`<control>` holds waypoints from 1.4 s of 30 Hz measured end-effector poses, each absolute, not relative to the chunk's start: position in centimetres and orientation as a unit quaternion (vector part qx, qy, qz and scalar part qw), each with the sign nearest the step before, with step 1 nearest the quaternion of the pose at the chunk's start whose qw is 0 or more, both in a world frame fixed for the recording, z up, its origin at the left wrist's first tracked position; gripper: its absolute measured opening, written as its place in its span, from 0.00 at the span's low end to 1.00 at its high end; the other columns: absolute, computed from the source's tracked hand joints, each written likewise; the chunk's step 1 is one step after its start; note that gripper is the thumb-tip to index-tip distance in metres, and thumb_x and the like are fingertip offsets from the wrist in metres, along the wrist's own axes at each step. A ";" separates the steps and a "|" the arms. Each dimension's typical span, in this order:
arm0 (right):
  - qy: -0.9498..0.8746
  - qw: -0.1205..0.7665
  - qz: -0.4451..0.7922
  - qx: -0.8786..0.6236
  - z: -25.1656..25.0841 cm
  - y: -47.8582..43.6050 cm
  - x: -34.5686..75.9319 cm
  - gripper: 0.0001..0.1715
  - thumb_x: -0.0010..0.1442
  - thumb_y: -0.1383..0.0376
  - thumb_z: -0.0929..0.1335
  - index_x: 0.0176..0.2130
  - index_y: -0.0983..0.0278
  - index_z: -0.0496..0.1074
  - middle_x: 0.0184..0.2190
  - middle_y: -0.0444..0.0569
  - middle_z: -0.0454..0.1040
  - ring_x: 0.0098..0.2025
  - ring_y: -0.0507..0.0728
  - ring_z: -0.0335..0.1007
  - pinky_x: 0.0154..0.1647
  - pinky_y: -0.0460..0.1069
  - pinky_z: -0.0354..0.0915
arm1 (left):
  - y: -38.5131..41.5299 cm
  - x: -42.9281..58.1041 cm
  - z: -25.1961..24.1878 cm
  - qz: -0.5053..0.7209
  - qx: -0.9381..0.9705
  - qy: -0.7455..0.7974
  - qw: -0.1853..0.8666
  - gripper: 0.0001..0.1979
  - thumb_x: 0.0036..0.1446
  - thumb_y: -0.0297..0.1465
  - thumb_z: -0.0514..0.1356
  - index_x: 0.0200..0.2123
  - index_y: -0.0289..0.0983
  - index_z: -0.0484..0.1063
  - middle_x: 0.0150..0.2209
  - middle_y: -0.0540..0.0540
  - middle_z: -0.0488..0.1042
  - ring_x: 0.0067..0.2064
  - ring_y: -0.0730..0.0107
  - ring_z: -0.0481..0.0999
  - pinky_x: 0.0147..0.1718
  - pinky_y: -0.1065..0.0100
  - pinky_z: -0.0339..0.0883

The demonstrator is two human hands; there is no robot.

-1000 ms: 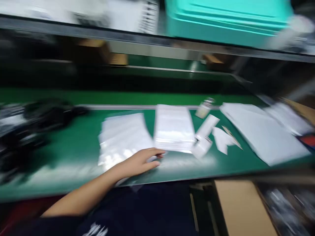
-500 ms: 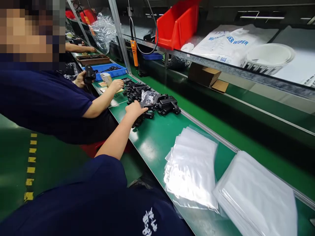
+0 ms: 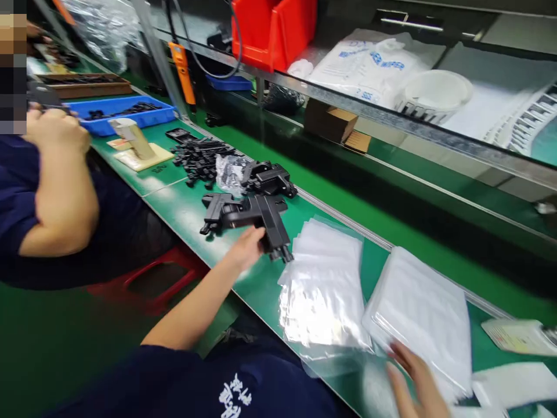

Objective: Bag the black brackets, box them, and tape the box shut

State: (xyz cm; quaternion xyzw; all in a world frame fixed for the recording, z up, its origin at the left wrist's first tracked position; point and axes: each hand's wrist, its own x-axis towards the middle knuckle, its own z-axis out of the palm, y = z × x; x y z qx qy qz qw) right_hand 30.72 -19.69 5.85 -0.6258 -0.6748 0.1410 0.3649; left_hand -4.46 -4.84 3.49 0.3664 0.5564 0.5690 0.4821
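Note:
My left hand [image 3: 247, 251] is closed on the near end of a black plastic bracket [image 3: 273, 223], T-shaped with a clamp-like end, held above the green bench. Just beyond it lies another black bracket [image 3: 213, 210], partly overlapped. At the bottom edge my right hand [image 3: 415, 383], somewhat blurred, has its fingers apart and nothing in them. It is beside a thick stack of clear plastic bags [image 3: 426, 313]; whether it touches them I cannot tell. Left of that stack, looser clear bags [image 3: 326, 284] lie fanned out.
Farther back are more black brackets [image 3: 270, 177], a crumpled clear bag [image 3: 230, 173], and a pile of small black parts [image 3: 198, 157]. A co-worker's arm [image 3: 65, 186] is at left, near a blue tray [image 3: 124, 119]. A metal shelf [image 3: 374, 104] overhangs the bench.
My left hand has lifted a black bracket from the pile and brought it nearer. My right hand has come into view at the bottom. The view has swung right.

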 end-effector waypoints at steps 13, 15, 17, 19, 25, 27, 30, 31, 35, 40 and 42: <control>-0.677 0.386 0.268 -0.567 6.4 -20.4 30.4 0.26 0.58 0.61 0.70 0.56 0.56 0.68 0.50 0.53 0.71 0.43 0.58 0.73 0.31 0.49 0.73 | -8.6 6.3 3.0 0.285 0.435 0.259 0.814 0.30 0.47 0.51 0.63 0.47 0.35 0.75 0.39 0.40 0.78 0.39 0.55 0.77 0.38 0.60 0.70; -0.709 0.366 0.251 -0.549 6.7 -21.1 31.4 0.26 0.59 0.60 0.70 0.57 0.55 0.68 0.51 0.54 0.71 0.50 0.60 0.71 0.42 0.53 0.74 | -8.6 7.3 3.6 0.285 0.486 0.296 0.772 0.32 0.48 0.54 0.64 0.47 0.35 0.74 0.40 0.40 0.77 0.40 0.57 0.75 0.38 0.63 0.68; -0.674 0.406 0.253 -0.563 6.3 -21.1 31.9 0.26 0.59 0.52 0.69 0.55 0.57 0.70 0.51 0.55 0.71 0.52 0.62 0.70 0.47 0.56 0.72 | -9.0 8.5 3.9 0.312 0.540 0.348 0.700 0.31 0.50 0.55 0.62 0.46 0.35 0.73 0.41 0.42 0.76 0.41 0.59 0.73 0.40 0.64 0.66; -0.560 0.472 0.298 -0.612 5.3 -20.8 32.3 0.30 0.61 0.43 0.63 0.49 0.61 0.72 0.41 0.53 0.75 0.38 0.58 0.74 0.36 0.53 0.73 | -9.6 9.4 4.1 0.331 0.588 0.379 0.633 0.32 0.51 0.57 0.59 0.46 0.35 0.71 0.40 0.42 0.74 0.42 0.58 0.72 0.41 0.63 0.66; -0.309 0.501 0.528 -0.612 2.8 -20.1 32.6 0.29 0.59 0.41 0.64 0.35 0.65 0.72 0.13 0.37 0.59 0.14 0.47 0.48 0.14 0.43 0.50 | -10.5 9.2 4.7 0.292 0.723 0.360 0.512 0.35 0.46 0.55 0.64 0.50 0.37 0.67 0.42 0.44 0.73 0.42 0.58 0.72 0.42 0.62 0.65; -0.351 0.523 0.479 -0.611 3.0 -20.3 32.7 0.22 0.59 0.47 0.67 0.36 0.63 0.72 0.17 0.39 0.63 0.17 0.49 0.56 0.17 0.44 0.57 | -10.4 9.4 4.6 0.302 0.707 0.370 0.521 0.34 0.46 0.55 0.64 0.49 0.37 0.68 0.42 0.44 0.73 0.42 0.58 0.72 0.42 0.62 0.65; -0.538 0.501 0.289 -0.613 3.8 -20.9 33.0 0.12 0.62 0.56 0.67 0.40 0.61 0.73 0.29 0.47 0.74 0.31 0.55 0.71 0.33 0.51 0.70 | -10.0 10.4 4.0 0.315 0.594 0.398 0.624 0.33 0.51 0.57 0.59 0.47 0.34 0.70 0.39 0.43 0.74 0.41 0.59 0.73 0.40 0.63 0.66; -0.600 0.480 0.223 -0.600 4.1 -21.1 33.3 0.10 0.62 0.59 0.67 0.42 0.60 0.74 0.34 0.49 0.75 0.36 0.57 0.73 0.38 0.54 0.72 | -9.8 10.6 3.9 0.305 0.553 0.397 0.665 0.33 0.51 0.57 0.58 0.46 0.33 0.70 0.38 0.42 0.75 0.40 0.59 0.73 0.39 0.64 0.66; -0.675 0.437 0.098 -0.587 3.5 -21.7 34.5 0.16 0.63 0.64 0.67 0.51 0.57 0.70 0.43 0.52 0.76 0.44 0.60 0.75 0.44 0.58 0.74 | -9.5 10.5 4.0 0.294 0.550 0.348 0.701 0.34 0.47 0.53 0.65 0.50 0.35 0.68 0.45 0.40 0.75 0.45 0.56 0.75 0.42 0.63 0.68; -0.579 0.474 0.170 -0.641 0.9 -22.0 35.8 0.20 0.62 0.63 0.68 0.54 0.59 0.67 0.50 0.55 0.73 0.51 0.60 0.73 0.48 0.57 0.74 | -10.1 9.3 5.4 0.269 0.784 0.260 0.496 0.34 0.51 0.35 0.67 0.60 0.41 0.59 0.55 0.40 0.73 0.58 0.53 0.70 0.60 0.53 0.59; -0.565 0.491 0.179 -0.639 0.3 -22.1 35.8 0.20 0.61 0.63 0.69 0.53 0.60 0.67 0.49 0.55 0.74 0.52 0.60 0.73 0.50 0.58 0.74 | -10.3 9.1 5.5 0.270 0.850 0.206 0.403 0.26 0.56 0.32 0.62 0.58 0.41 0.62 0.56 0.40 0.73 0.60 0.55 0.69 0.64 0.50 0.51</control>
